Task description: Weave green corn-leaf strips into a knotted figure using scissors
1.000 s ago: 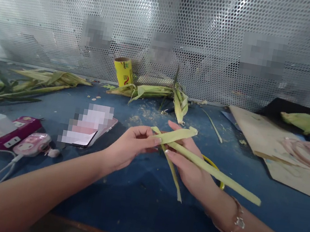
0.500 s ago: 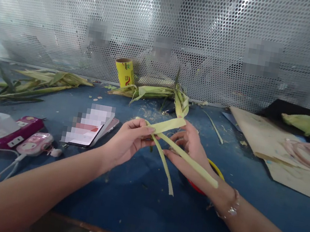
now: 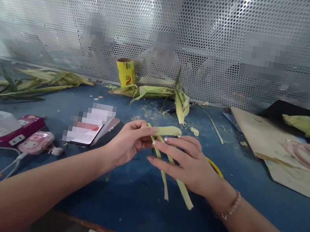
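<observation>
My left hand (image 3: 131, 140) pinches several pale green corn husk strips where they cross, between thumb and fingers. One wide husk strip (image 3: 170, 131) points right from the pinch. Two narrower strips hang toward the table's near edge, the longer husk strip (image 3: 184, 194) passing under my right hand (image 3: 191, 162). That hand is open, palm down, its fingers stretched out and apart over the strips; its thumb is hidden. Beyond it a small husk scrap (image 3: 194, 131) lies on the table. A yellow curved rim (image 3: 215, 168) shows behind the right hand, the rest of it hidden.
On the blue table (image 3: 127, 207), a phone (image 3: 88, 128), a purple power strip (image 3: 22, 128) and a pink case (image 3: 36, 142) are at left. Husks (image 3: 156, 91) and a yellow tube (image 3: 125, 73) stand before a perforated metal screen (image 3: 173, 11). Cardboard (image 3: 254, 129) lies right.
My right hand has let go of the wide strip's tip and turned palm down over the strips. That strip looks shorter, and a scrap now shows on the table. My left hand keeps its pinch.
</observation>
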`<action>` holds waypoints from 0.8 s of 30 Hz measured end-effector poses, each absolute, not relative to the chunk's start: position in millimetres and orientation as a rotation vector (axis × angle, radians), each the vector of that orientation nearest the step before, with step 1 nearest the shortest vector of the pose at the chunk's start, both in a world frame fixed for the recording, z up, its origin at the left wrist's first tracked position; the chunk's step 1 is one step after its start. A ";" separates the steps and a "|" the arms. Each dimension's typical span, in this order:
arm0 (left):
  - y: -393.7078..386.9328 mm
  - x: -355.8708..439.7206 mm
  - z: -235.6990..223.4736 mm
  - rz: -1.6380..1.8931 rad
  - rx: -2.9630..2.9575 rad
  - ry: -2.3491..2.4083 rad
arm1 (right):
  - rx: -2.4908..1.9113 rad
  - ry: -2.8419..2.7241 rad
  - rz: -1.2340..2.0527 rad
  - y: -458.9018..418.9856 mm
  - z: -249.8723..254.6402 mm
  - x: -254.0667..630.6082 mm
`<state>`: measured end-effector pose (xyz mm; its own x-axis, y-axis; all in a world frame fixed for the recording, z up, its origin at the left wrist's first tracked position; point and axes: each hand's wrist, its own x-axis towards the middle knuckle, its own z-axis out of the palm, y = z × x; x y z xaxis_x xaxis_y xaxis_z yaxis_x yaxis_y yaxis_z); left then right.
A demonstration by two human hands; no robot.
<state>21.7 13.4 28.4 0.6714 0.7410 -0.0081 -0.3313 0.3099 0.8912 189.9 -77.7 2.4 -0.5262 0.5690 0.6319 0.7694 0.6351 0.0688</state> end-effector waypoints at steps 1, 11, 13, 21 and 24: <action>13.1 21.5 27.6 0.734 1.036 0.453 | -1.024 -2.269 -0.475 -77.4 2.9 189.0; 13.6 20.8 20.4 0.867 1.489 0.433 | -1.000 -1.694 0.101 -79.0 14.3 172.7; 11.9 19.7 20.9 0.872 1.626 0.424 | -1.091 -1.538 0.272 -78.4 12.2 170.4; 4.0 18.3 17.8 0.980 2.118 0.488 | -1.311 -1.261 0.544 -74.7 11.2 165.5; 2.8 19.4 18.1 1.022 2.128 0.565 | -1.242 -1.247 0.643 -73.6 10.7 165.0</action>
